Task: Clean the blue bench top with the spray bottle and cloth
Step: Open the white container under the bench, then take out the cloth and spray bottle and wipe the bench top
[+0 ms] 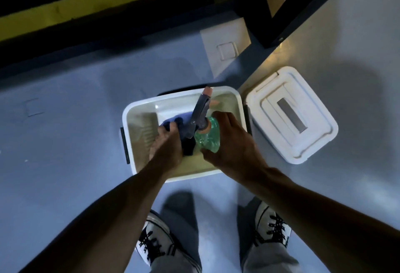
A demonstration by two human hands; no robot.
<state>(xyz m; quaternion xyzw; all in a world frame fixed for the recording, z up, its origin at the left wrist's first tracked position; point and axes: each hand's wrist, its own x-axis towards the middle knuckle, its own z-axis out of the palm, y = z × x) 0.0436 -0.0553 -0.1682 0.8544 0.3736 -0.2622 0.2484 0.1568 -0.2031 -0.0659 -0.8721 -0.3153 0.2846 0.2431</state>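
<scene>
Head view, looking straight down: a person stands on a blue-grey floor (65, 143) over an open white plastic storage bin (138, 108), its white lid (291, 115) lying just beside it to the right, and both hands reach inside. The green spray bottle (208, 137) with its grey trigger head sits in the bin, and the right hand (232, 143) has fingers and thumb wrapped around its body. The left hand (167, 147) has fingers closed on the blue cloth (176, 120), which rests against the bottle's left side. The step appears to be collecting the supplies. Done well, it likely means lifting the bottle upright by its body so the trigger is not squeezed, and gathering the whole cloth so no corner snags the bin's rim. The bench top itself cannot be identified here.
</scene>
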